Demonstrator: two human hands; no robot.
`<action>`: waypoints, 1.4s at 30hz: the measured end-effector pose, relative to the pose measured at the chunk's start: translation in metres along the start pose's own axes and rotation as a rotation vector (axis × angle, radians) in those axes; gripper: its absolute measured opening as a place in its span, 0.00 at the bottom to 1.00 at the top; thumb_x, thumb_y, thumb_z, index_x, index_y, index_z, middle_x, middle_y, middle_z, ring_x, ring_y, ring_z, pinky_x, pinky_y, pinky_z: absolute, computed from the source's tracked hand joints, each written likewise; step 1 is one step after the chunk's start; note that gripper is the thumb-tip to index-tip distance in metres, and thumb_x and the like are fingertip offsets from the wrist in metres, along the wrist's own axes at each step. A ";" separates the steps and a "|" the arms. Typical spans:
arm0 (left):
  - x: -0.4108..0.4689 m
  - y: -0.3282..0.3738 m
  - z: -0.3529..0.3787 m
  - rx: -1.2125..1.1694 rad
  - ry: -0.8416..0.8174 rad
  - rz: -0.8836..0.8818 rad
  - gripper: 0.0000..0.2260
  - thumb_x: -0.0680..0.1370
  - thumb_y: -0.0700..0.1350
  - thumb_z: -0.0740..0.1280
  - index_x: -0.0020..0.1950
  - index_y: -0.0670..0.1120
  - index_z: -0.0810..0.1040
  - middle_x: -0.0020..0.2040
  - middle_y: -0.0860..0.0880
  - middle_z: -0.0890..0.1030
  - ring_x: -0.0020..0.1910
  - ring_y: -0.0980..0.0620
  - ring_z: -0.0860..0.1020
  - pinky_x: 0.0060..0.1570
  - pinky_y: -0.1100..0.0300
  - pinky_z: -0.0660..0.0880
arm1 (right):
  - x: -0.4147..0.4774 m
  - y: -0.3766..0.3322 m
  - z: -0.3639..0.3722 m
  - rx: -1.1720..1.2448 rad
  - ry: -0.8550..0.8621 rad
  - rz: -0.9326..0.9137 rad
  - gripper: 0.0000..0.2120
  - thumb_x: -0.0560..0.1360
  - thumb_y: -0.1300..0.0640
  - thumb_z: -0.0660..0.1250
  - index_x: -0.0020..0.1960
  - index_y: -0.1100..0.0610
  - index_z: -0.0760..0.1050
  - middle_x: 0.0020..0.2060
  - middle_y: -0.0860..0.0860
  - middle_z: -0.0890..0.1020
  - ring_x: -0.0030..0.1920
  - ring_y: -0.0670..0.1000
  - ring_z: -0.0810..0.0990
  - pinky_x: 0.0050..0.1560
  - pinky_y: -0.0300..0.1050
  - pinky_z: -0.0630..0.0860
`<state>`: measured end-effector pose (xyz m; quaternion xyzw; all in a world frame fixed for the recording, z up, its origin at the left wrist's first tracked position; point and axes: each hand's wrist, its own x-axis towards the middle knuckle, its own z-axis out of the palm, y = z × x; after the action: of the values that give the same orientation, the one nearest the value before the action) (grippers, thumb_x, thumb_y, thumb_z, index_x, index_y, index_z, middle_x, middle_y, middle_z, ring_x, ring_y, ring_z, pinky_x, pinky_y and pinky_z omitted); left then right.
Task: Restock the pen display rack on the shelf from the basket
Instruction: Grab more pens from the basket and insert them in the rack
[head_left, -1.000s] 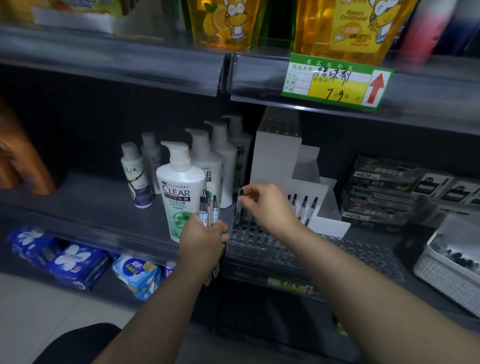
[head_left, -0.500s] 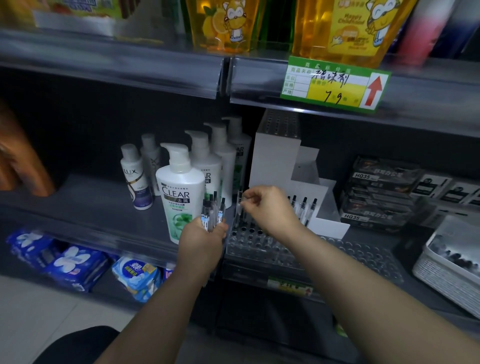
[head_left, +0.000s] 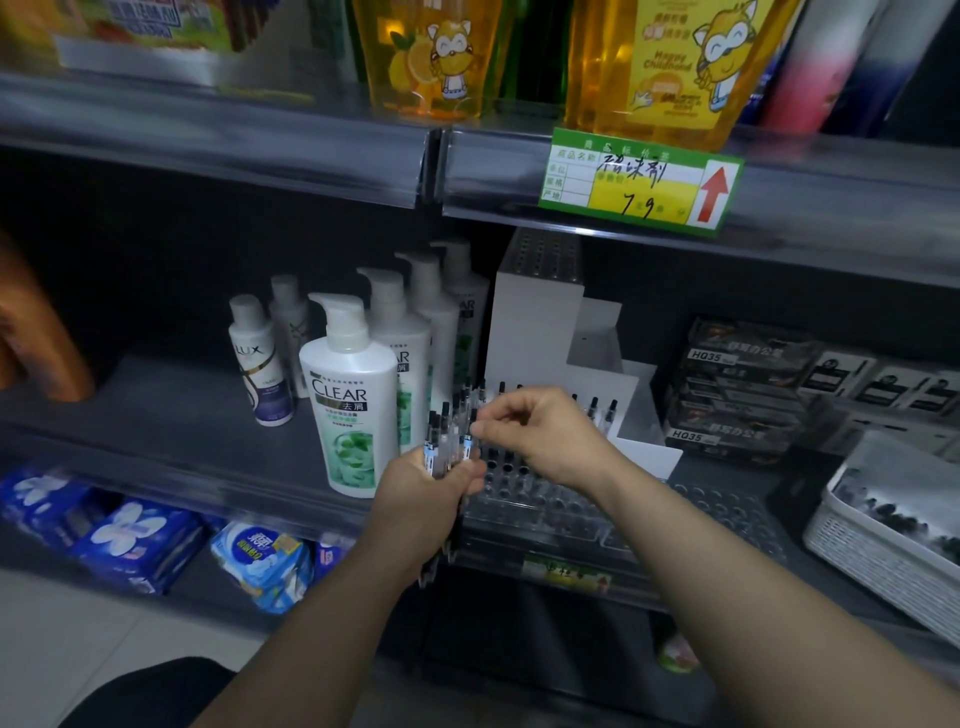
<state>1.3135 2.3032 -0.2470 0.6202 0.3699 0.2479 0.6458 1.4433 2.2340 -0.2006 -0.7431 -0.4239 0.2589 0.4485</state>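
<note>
My left hand (head_left: 423, 499) grips a bundle of black-capped pens (head_left: 447, 436) upright in front of the shelf. My right hand (head_left: 540, 436) reaches over to the bundle, with its thumb and forefinger pinching the top of one pen in it. Behind both hands stands the pen display rack (head_left: 545, 499), a clear stepped tray full of holes with white tiers at the back. A few pens (head_left: 597, 410) stand in a rear row of it. The white basket (head_left: 883, 551) with more dark pens sits at the far right of the shelf.
White Clear shampoo pump bottles (head_left: 353, 395) and a Lux bottle (head_left: 260, 364) stand just left of the rack. Black HQ35 boxes (head_left: 737, 389) are stacked to its right. A green price tag (head_left: 639, 176) hangs on the shelf edge above. Blue packs (head_left: 135, 535) lie on the lower shelf.
My right hand moved left from the rack to the pen bundle and pinches one pen there. My left hand lifted the bundle slightly.
</note>
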 end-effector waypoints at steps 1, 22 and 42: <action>0.000 0.000 0.000 0.009 0.001 0.005 0.02 0.78 0.41 0.68 0.48 0.46 0.80 0.41 0.51 0.86 0.43 0.54 0.84 0.52 0.53 0.79 | 0.000 0.001 -0.001 0.011 -0.005 0.016 0.02 0.74 0.56 0.71 0.43 0.55 0.80 0.34 0.49 0.80 0.33 0.48 0.72 0.32 0.39 0.71; 0.007 0.005 -0.008 0.044 0.162 0.050 0.02 0.80 0.37 0.59 0.50 0.43 0.71 0.40 0.46 0.83 0.32 0.52 0.77 0.41 0.50 0.78 | 0.028 0.007 -0.003 -0.108 0.422 -0.151 0.04 0.75 0.59 0.69 0.42 0.55 0.76 0.32 0.47 0.79 0.34 0.48 0.79 0.41 0.42 0.79; 0.010 0.001 -0.008 -0.047 0.131 0.024 0.03 0.80 0.40 0.64 0.50 0.41 0.76 0.41 0.46 0.83 0.36 0.53 0.81 0.40 0.57 0.80 | 0.028 0.023 0.011 -0.295 0.272 -0.057 0.06 0.76 0.57 0.68 0.43 0.59 0.77 0.36 0.55 0.83 0.39 0.55 0.83 0.43 0.50 0.80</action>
<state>1.3137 2.3158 -0.2473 0.5917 0.3978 0.3044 0.6317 1.4581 2.2577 -0.2259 -0.8164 -0.4139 0.0784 0.3949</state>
